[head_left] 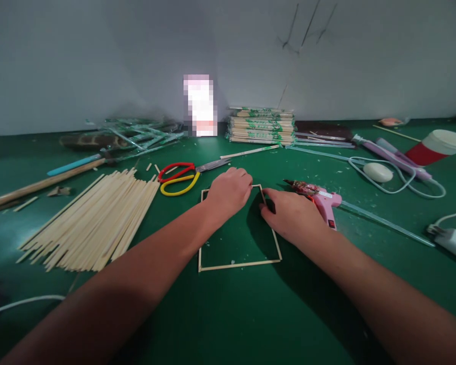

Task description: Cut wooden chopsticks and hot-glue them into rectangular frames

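Note:
A square frame of thin wooden sticks (240,265) lies flat on the green table. My left hand (230,191) is closed over its far side, fingers curled down and their tips hidden. At the far right corner, my right hand (294,210) grips the right-side stick, with the thumb and forefinger touching it. Just beyond the right hand a pink hot glue gun (327,200) rests on its side, a clear glue stick (387,223) sticking out of its back. Scissors with red and yellow handles (180,178) lie left of my left hand.
A spread pile of bare sticks (95,220) is on the left. Wrapped chopsticks (262,125) are stacked by the wall, right of a bright blurred screen (200,104). Rightward are a looped white cable (393,190), a red-and-white cup (437,147) and a power strip (454,243).

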Demonstrator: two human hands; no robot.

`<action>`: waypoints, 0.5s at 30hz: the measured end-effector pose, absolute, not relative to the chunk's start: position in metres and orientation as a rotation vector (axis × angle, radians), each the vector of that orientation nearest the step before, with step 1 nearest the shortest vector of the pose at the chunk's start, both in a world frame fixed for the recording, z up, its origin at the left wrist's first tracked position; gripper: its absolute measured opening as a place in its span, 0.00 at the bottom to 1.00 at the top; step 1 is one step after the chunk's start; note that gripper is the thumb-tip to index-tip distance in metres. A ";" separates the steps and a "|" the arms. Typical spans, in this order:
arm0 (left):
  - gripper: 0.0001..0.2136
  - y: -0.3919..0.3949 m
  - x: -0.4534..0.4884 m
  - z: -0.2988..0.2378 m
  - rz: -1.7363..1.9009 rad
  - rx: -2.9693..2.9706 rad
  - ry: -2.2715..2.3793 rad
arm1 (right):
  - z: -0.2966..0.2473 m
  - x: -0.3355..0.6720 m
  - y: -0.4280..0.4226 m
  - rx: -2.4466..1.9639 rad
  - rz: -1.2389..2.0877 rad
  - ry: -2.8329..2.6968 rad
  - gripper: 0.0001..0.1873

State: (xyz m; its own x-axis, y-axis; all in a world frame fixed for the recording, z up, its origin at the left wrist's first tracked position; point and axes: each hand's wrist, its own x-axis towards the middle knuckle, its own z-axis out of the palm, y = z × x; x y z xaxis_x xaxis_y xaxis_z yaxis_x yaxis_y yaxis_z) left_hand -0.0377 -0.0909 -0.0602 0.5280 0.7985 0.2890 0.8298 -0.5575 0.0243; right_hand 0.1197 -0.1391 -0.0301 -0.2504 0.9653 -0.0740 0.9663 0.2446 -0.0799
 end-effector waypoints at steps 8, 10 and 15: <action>0.08 -0.105 -0.037 -0.039 -0.603 -2.658 -1.425 | -0.014 0.135 -0.141 2.035 -0.063 2.444 0.15; 0.08 -0.110 -0.038 -0.029 -0.693 -2.640 -1.362 | -0.007 0.144 -0.144 2.104 -0.056 2.386 0.16; 0.08 -0.127 -0.039 -0.008 -0.703 -2.636 -1.304 | -0.011 0.158 -0.160 2.113 0.029 2.451 0.12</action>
State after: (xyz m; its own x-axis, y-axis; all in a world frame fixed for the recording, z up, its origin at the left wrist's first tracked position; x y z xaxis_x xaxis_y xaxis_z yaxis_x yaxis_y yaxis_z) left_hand -0.0394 -0.1267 -0.0078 0.5218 0.7219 0.4545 0.7765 -0.6225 0.0974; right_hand 0.1577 -0.1603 -0.0111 -0.1447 0.9859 0.0837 0.9877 0.1491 -0.0482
